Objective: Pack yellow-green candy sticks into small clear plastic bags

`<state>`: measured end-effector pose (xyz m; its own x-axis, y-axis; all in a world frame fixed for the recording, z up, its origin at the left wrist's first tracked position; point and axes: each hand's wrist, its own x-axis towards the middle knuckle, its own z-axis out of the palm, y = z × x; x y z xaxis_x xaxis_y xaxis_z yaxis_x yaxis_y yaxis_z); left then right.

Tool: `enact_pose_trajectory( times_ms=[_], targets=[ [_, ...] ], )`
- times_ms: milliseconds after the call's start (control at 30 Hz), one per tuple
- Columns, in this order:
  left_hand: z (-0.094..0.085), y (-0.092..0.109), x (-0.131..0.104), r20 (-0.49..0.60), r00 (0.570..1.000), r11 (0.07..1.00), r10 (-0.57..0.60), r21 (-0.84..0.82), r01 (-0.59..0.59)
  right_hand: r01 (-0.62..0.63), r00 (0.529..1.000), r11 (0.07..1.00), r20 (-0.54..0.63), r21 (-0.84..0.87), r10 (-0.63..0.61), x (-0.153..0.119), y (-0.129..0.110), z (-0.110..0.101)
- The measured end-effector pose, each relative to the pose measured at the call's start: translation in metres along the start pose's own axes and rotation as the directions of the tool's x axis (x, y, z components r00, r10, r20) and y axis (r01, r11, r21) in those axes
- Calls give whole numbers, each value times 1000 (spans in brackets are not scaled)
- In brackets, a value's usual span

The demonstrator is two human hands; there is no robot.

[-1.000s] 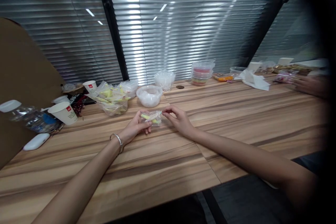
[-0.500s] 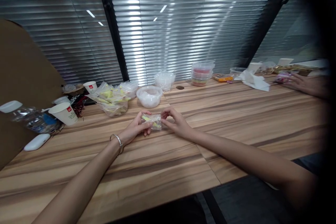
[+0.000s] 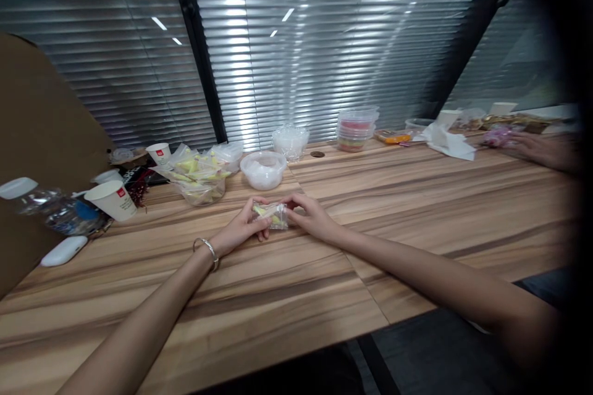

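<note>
Item one: small clear bag [image 3: 273, 216] with yellow contents, between the two hands, near the middle of the wood-grain surface [image 3: 296, 296]. Whether its underside touches the wood cannot be told.

Left hand [image 3: 237, 229]: fingers closed on the bag's left part, thumb laid across the near face, other fingers partly hidden behind. Metal bracelet [image 3: 214, 253] at the wrist.

Right hand [image 3: 312, 221]: fingers drawn narrow, thumb and forefinger pinching the bag's right edge; fingertips partly hidden.

Just beyond the bag: round clear tub [image 3: 247, 176], whitish contents. Behind it, a clear plastic bundle [image 3: 291, 143], details too blurred to list.

To the left: clear container [image 3: 197, 197] heaped with bags of yellow pieces [image 3: 197, 165]; one upright paper cup [image 3: 159, 153]; another, tilted paper cup [image 3: 111, 200]; clear bottle [image 3: 71, 215], lying tilted; white rounded case [image 3: 65, 251].

To the right: stack of clear tubs [image 3: 356, 131]; orange packet [image 3: 393, 136]; crumpled white tissue [image 3: 449, 143]; purplish packet [image 3: 498, 136], with another person's hand [image 3: 544, 149] beside it.

Backdrop: window blinds [image 3: 296, 43].
</note>
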<state>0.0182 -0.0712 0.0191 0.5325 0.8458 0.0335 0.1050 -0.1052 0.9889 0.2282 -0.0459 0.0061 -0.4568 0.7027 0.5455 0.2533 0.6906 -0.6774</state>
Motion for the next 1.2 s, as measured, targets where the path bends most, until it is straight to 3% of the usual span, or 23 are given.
enact_pose_trajectory(
  times_ms=[267, 433, 567, 667, 800, 1000, 1200],
  targets=[
    [1, -3, 1, 25, 1000, 997, -11, 78, 9, -9, 999, 998, -34, -64, 7, -3, 2, 3],
    [2, 2, 0, -14, 1000, 1000, -12, -2, 12, -47, 998, 998, -41, -37, 45, -1, 3, 2],
    [1, 1, 2, -84, 996, 994, -8, -109, -1, -69, 997, 995, -11, 77, 70, 2, 6, 3],
    [0, -2, 3, -121, 992, 979, -15, -204, -10, -151, 987, 960, 86, 237, 134, 5, 11, 6],
    [-1, -2, 3, -135, 991, 960, -7, -277, -31, -337, 927, 830, 308, 444, 212, 9, 16, 4],
    [5, -1, 3, -118, 993, 966, 28, -254, -57, -477, 867, 647, 442, 595, 232, 9, 13, -9],
    [8, -2, 3, -115, 993, 981, 38, -186, -59, -497, 851, 661, 466, 562, 243, 10, 19, -11]
  ],
)
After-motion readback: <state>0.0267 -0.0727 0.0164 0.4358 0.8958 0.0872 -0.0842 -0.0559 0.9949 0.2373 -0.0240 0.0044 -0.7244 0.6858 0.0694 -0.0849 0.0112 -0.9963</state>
